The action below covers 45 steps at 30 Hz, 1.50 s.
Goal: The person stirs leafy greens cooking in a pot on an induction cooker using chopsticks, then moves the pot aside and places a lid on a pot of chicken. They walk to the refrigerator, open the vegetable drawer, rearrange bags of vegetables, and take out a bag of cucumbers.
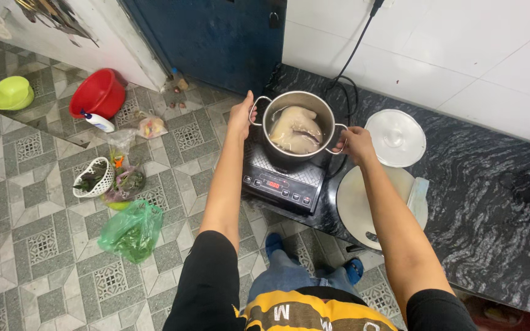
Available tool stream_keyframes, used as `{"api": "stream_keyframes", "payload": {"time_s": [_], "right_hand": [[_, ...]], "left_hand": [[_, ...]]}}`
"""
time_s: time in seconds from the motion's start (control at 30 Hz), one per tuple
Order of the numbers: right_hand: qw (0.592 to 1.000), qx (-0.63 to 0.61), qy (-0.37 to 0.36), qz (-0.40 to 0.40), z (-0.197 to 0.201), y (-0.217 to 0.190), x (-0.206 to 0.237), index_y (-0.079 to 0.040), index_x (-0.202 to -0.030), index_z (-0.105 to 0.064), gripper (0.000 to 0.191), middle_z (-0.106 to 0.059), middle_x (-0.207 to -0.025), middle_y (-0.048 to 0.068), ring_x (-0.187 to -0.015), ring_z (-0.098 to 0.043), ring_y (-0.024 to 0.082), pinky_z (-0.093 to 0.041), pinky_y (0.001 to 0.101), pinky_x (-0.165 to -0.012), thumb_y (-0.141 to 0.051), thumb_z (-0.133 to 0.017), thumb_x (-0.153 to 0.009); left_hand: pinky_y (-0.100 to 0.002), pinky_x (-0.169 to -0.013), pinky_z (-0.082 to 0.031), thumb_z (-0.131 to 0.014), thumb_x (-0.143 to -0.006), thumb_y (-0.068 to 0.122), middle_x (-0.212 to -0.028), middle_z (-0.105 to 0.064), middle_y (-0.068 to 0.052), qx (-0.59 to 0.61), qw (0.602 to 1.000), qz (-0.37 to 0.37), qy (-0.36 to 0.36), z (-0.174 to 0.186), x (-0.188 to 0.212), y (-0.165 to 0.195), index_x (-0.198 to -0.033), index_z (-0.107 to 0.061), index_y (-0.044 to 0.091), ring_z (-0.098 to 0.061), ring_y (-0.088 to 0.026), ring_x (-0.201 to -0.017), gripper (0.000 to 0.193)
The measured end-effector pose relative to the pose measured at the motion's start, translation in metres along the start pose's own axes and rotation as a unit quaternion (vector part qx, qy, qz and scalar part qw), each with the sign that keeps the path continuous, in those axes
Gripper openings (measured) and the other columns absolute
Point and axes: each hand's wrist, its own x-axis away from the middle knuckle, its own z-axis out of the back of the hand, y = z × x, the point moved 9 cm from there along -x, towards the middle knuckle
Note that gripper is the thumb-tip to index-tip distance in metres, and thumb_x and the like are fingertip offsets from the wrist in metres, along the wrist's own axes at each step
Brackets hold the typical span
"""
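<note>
Steel pot [297,125] holding pale raw poultry [294,130] in water sits on black induction cooker [283,178] on dark countertop [492,202]; left hand [241,115] closed around left handle; right hand [357,144] closed around right handle; white lid [395,138] lies just beside pot.

shiny metal pot [297,105], glossy black stove top [284,178], smooth white lid [395,137], thin green plastic bag [131,231], shiny red plastic bowl [98,92]

Both arms stretched forward, left hand [241,115] fingers curled closed; right hand [357,144] likewise gripping
</note>
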Motion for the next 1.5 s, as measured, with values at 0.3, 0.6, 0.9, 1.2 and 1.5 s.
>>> {"api": "stream_keyframes", "payload": {"time_s": [0.3, 0.6, 0.9, 1.2, 1.5], "right_hand": [[0.995, 0.066, -0.079, 0.0, -0.008, 0.005, -0.005, 0.011, -0.117, -0.061, 0.029, -0.066, -0.09, 0.012, -0.079, -0.074, 0.025, -0.064, 0.0382, -0.07, -0.01, -0.062, -0.097], [0.791, 0.352, 0.188, 0.463, 0.023, -0.005, 0.045, 0.004, -0.134, -0.059, 0.05, -0.059, -0.129, 0.02, -0.126, -0.052, 0.037, -0.044, 0.0487, -0.107, -0.005, -0.073, -0.087], [0.85, 0.262, -0.124, 0.44, -0.123, 0.162, 0.137, -0.003, -0.122, -0.061, 0.032, -0.06, -0.113, 0.014, -0.098, -0.062, 0.027, -0.052, 0.0387, -0.084, 0.001, -0.065, -0.09], [0.745, 0.269, -0.563, 0.237, -0.401, 0.32, 0.277, -0.008, -0.132, -0.056, 0.047, -0.067, -0.114, 0.01, -0.084, -0.073, 0.018, -0.058, 0.0301, -0.07, 0.003, -0.061, -0.086], [0.732, 0.276, -0.569, 0.254, -0.715, 0.359, 0.391, -0.01, -0.136, -0.054, 0.05, -0.07, -0.118, 0.013, -0.093, -0.075, 0.028, -0.058, 0.0362, -0.078, 0.001, -0.061, -0.088]], "left_hand": [[-0.031, -0.083, -0.042, -0.075, -0.09, 0.054, -0.107, -0.066, -0.007, -0.047, 0.994, -0.103, 0.007, -0.003, 0.015, 0.02, -0.122, -0.073, -0.003, -0.055, -0.018, -0.099, 0.065], [-0.051, -0.128, -0.017, -0.066, -0.1, 0.048, -0.171, -0.016, -0.027, -0.323, 0.876, -0.34, 0.111, 0.019, 0.132, -0.009, -0.164, -0.028, 0.007, -0.011, -0.045, -0.16, 0.085], [-0.064, -0.124, -0.012, -0.079, -0.088, 0.04, -0.171, -0.009, -0.025, -0.525, 0.792, -0.189, 0.248, 0.165, 0.327, -0.18, -0.163, -0.022, 0.012, -0.003, -0.053, -0.157, 0.098], [-0.065, -0.12, -0.012, -0.078, -0.087, 0.041, -0.169, -0.001, -0.027, -0.424, 0.731, -0.069, 0.531, 0.458, 0.496, -0.204, -0.163, -0.016, 0.006, -0.001, -0.055, -0.154, 0.103], [-0.07, -0.119, -0.012, -0.078, -0.086, 0.046, -0.171, 0.0, -0.023, -0.447, 0.715, -0.062, 0.534, 0.724, 0.548, -0.104, -0.164, -0.017, 0.01, 0.001, -0.052, -0.155, 0.105]]}}
